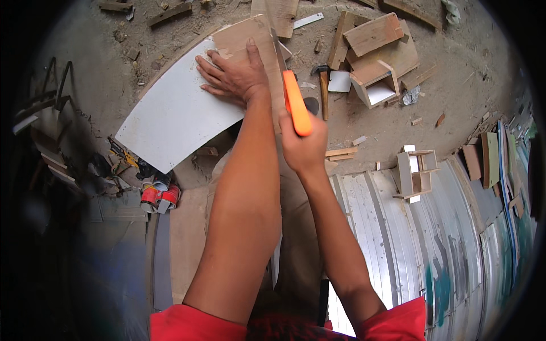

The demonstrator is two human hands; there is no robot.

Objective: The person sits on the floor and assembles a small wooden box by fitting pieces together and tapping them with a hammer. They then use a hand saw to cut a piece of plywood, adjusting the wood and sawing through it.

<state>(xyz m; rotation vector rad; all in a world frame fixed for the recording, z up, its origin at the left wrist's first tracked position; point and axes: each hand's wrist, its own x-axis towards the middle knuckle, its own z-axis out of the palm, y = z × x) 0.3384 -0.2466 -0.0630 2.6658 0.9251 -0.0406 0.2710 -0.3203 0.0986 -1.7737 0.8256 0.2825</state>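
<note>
Sawing seems underway: our left hand, fingers spread, lies on the curved white-faced wooden board before us, our right hand grips the orange-handled metal-bladed saw; next we need straight strokes

This is looking like a rough woodworking workshop: wood offcuts and a hammer are lying on a dusty floor. An orange-handled saw is meeting a curved board, while an open wooden box is sitting nearby.
</note>
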